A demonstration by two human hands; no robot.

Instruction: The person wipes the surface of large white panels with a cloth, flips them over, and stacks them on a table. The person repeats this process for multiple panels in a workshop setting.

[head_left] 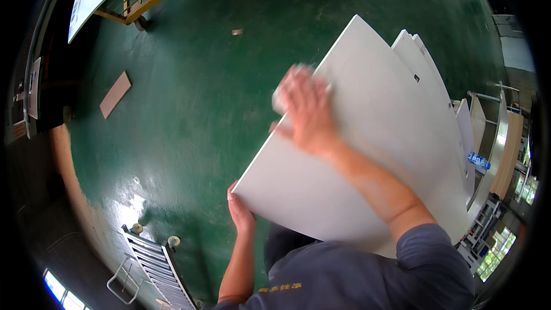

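A large white board (367, 138) stands tilted in front of me, its long edge running from the lower left to the top. My left hand (241, 213) grips its near left corner, thumb and fingers around the edge. My right hand (309, 109) lies across the long edge, farther up. Pressed beneath its fingers is a whitish cloth (280, 102), showing on both sides of the hand. Motion blurs this hand and the cloth, so the fingers' exact hold is hard to make out.
More white boards (414, 60) stand behind this one on the right. A blue-labelled bottle (478, 161) is beside them. A brown strip (116, 95) lies on the green floor. A metal roller conveyor (158, 264) is at lower left, a yellow wheeled cart (135, 11) at far left.
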